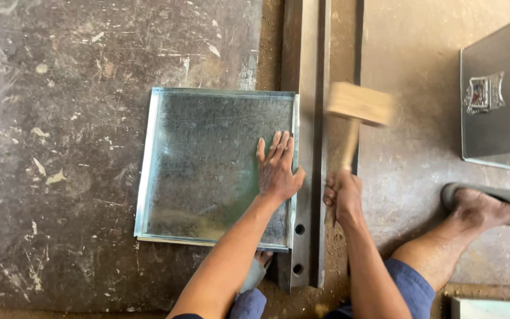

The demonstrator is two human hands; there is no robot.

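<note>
tray: dull galvanised metal | mallet: pale wood | floor: rough, scuffed

Metal tray, angle bar on floor

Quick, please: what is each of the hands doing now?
Left hand: open, pressing flat on the sheet-metal tray.
Right hand: closed around the wooden mallet handle.

I've got open floor all along the left of the metal tray. On its right edge the steel bar blocks sideways passage. Beyond the bar, the mallet hangs over a narrow lane; a metal box and a sandalled foot close off the far right.
</note>
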